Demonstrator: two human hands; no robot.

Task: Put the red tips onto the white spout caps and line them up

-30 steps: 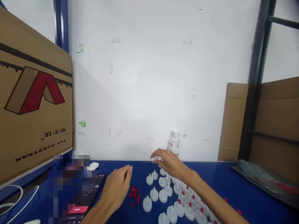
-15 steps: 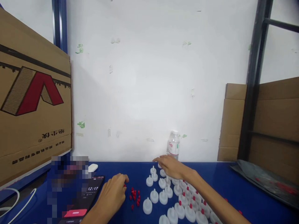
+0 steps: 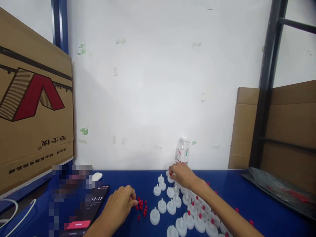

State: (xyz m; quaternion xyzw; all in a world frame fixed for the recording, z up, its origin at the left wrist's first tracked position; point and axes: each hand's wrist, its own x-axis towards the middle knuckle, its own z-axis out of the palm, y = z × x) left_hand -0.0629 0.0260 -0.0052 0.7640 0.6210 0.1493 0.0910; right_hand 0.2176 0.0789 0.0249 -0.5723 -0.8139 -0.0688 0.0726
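My right hand point(image 3: 184, 176) is at the far end of the white nozzle caps, fingers closed in a pinch on a small red cap at the tip of a white nozzle cap point(image 3: 170, 179). My left hand point(image 3: 120, 204) lies low over the table, its thumb and fingertips together at the edge of a small pile of red caps point(image 3: 141, 204). Whether a cap is between those fingertips is hidden. Many white nozzle caps point(image 3: 171, 207) stand upright; those under my right forearm carry red tips point(image 3: 193, 204), while the ones nearer the pile have bare tips.
A phone point(image 3: 92, 207) lies left on the blue table point(image 3: 128, 227), near a white rounded object point(image 3: 97, 176). A water bottle point(image 3: 183, 153) stands against the wall. A large carton point(image 3: 37, 138) is at left, a grey plastic bag point(image 3: 276, 194) at right.
My right hand has gone from outstretched fingers to a pinch at a far nozzle cap. My left fingertips have moved slightly right and down, to the edge of the red pile.
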